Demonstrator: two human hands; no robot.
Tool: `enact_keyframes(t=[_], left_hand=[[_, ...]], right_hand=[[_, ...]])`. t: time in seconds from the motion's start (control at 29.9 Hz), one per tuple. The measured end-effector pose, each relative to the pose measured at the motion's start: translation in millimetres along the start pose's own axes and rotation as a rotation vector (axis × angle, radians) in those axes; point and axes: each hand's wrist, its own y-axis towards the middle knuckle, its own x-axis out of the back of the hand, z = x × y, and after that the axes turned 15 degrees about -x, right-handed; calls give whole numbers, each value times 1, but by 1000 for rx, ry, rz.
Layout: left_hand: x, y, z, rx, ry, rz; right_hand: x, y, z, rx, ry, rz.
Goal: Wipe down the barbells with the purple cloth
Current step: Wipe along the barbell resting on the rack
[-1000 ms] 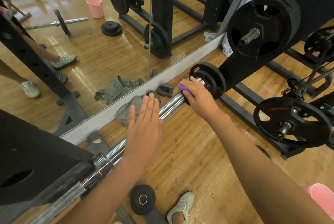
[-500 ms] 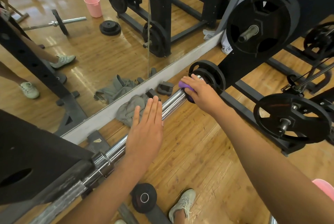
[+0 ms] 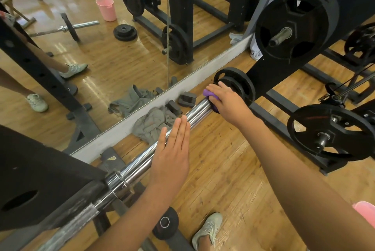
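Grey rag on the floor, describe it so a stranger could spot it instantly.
Follow the wall mirror's pale base strip along the floor. The grey rag lies crumpled against it, behind the chrome barbell. Unlike the black blocks beside it, it's soft cloth.

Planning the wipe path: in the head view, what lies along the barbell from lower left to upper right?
First the barbell collar → left hand, laid flat → bare chrome sleeve → right hand gripping the purple cloth → small black weight plates.
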Motion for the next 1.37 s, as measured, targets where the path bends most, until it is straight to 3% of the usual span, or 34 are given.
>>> enact_keyframes(t=[0.2, 0.3, 0.5, 0.7, 1.0, 1.24, 1.37], left_hand=[[6, 1, 6, 14, -174, -53], [20, -5, 29, 115, -297, -77], [25, -17, 59, 336, -331, 190], [23, -16, 56, 422, -492, 180], [18, -28, 23, 318, -319, 0], [24, -27, 23, 330, -375, 22], [30, -25, 30, 343, -506, 72]], right_hand=[[-8, 3, -2, 114, -4, 16], [-9, 2, -1, 105, 55, -30], [-27, -9, 3, 160, 32, -9], [-21, 1, 3, 73, 43, 9], [-25, -5, 3, 107, -6, -2], [-31, -13, 5, 202, -37, 33], [-17, -3, 8, 133, -17, 1]])
